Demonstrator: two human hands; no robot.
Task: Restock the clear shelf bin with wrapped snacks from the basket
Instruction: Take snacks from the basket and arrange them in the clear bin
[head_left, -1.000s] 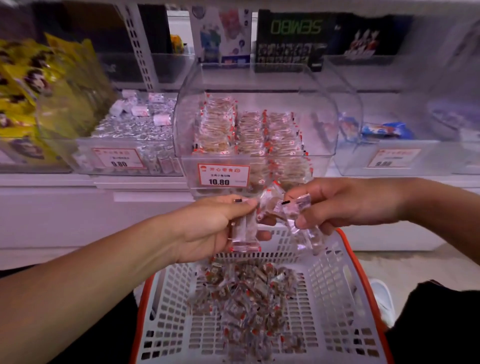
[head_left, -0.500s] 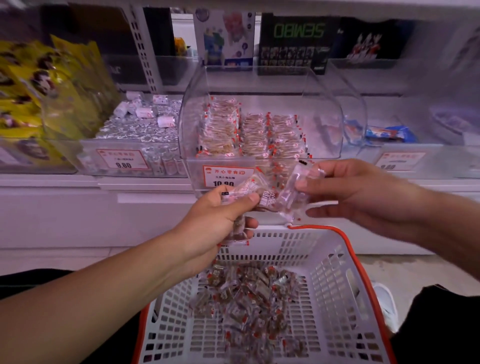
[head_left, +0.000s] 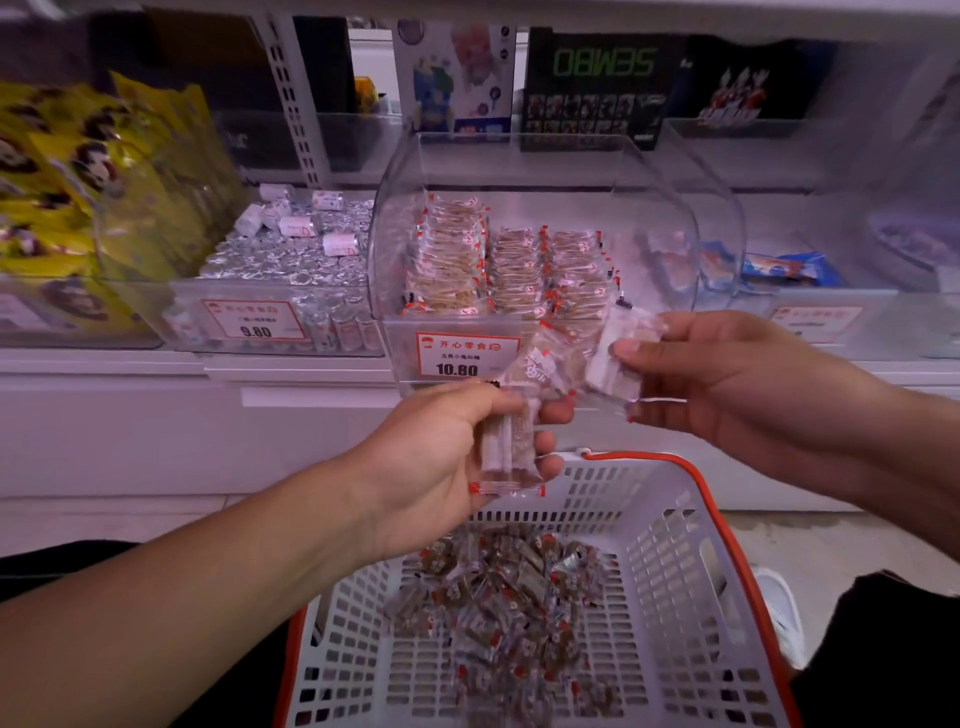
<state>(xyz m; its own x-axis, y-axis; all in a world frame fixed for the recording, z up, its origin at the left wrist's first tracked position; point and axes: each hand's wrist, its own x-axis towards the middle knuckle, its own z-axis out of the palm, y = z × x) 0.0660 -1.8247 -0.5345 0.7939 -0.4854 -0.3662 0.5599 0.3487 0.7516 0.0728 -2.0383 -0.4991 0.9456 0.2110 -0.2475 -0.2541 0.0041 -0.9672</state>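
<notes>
The clear shelf bin (head_left: 649, 171) stands on the shelf in front of me, with upright rows of wrapped snacks (head_left: 509, 270) inside and a 10.80 price label on its front. My left hand (head_left: 447, 447) grips a small stack of wrapped snacks (head_left: 506, 452) just below the bin's front lip. To the right, my right hand (head_left: 717, 379) pinches another clear-wrapped snack (head_left: 618, 348) at the bin's lower right corner. Below both hands sits the white basket (head_left: 691, 545) with an orange rim, holding a heap of loose wrapped snacks (head_left: 498, 597).
A neighbouring bin of silver-wrapped sweets (head_left: 291, 270) with a 9.80 label stands to the left, yellow bags (head_left: 88, 182) beyond it. Another clear bin with blue packets (head_left: 779, 270) is on the right. Toy boxes (head_left: 597, 88) line the upper shelf.
Both hands have risen from above the basket toward the bin's front. They have separated, the right hand carrying its snack up and to the right.
</notes>
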